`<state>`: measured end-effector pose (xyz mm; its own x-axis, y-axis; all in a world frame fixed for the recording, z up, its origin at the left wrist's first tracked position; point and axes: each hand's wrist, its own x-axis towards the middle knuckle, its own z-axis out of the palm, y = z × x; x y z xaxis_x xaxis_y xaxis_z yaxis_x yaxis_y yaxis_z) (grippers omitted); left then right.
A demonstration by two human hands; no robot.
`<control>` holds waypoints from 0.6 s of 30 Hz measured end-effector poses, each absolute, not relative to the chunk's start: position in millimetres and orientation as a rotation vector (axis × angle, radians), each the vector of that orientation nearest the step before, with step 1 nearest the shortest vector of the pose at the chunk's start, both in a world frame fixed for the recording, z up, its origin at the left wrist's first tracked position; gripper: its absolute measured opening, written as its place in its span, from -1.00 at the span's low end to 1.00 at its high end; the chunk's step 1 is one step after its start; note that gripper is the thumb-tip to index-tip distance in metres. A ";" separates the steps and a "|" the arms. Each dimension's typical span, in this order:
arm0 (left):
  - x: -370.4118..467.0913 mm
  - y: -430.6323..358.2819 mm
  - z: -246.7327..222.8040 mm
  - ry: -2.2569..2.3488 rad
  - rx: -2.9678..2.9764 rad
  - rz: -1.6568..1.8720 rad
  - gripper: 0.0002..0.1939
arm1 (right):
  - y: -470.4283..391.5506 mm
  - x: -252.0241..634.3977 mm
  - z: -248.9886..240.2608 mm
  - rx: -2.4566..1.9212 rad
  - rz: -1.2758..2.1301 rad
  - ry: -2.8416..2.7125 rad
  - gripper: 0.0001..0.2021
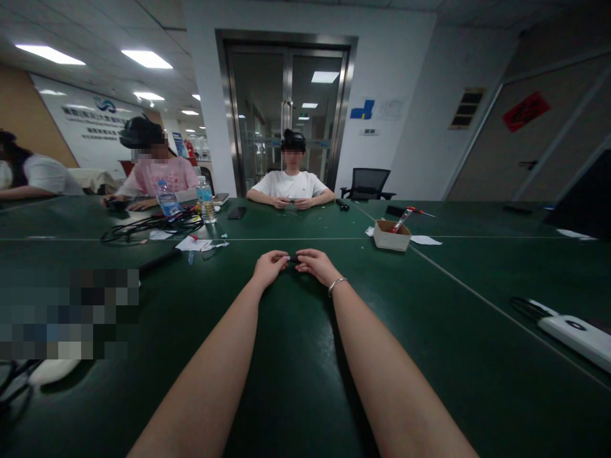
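Dim light, bright ceiling panels

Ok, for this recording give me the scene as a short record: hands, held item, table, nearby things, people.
Left hand: fingertips at the left end of a small dark item
Right hand: pinching its right end; bracelet on the wrist
Item identity: too small to tell
Table: green
Ahead right: open box
Ahead left: two bottles
People: person in white across; two others at left
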<state>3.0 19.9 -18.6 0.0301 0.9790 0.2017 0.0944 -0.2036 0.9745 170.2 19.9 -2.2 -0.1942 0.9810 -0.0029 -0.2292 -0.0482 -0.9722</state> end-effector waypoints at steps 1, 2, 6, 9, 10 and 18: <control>2.9 19.2 -18.1 1.164 1.447 1.306 -0.81 | 19.9 170.1 -2.1 -0.955 1.471 -1.157 -0.86; 2.7 18.6 -17.8 1.167 1.450 1.312 -0.80 | 19.9 170.0 -2.0 -0.959 1.469 -1.155 -0.86; 1.7 18.4 -18.0 1.194 1.459 1.286 -0.85 | 19.9 169.3 -1.6 -0.963 1.467 -1.150 -0.86; 1.4 18.8 -18.4 1.190 1.460 1.264 -0.84 | 19.7 169.2 -1.3 -0.962 1.468 -1.138 -0.86; 1.3 18.8 -18.2 1.184 1.459 1.259 -0.82 | 19.8 169.3 -1.3 -0.961 1.469 -1.133 -0.87; -0.3 18.0 -13.5 1.191 1.295 1.385 -0.76 | 21.6 171.6 -2.4 -0.937 1.468 -1.092 -0.88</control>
<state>-0.3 18.0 -13.5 -0.0781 0.9837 0.1617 0.0129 -0.1612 0.9868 171.6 21.6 -2.4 -0.1615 0.9868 -0.0068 -0.2769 -0.0520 -0.9595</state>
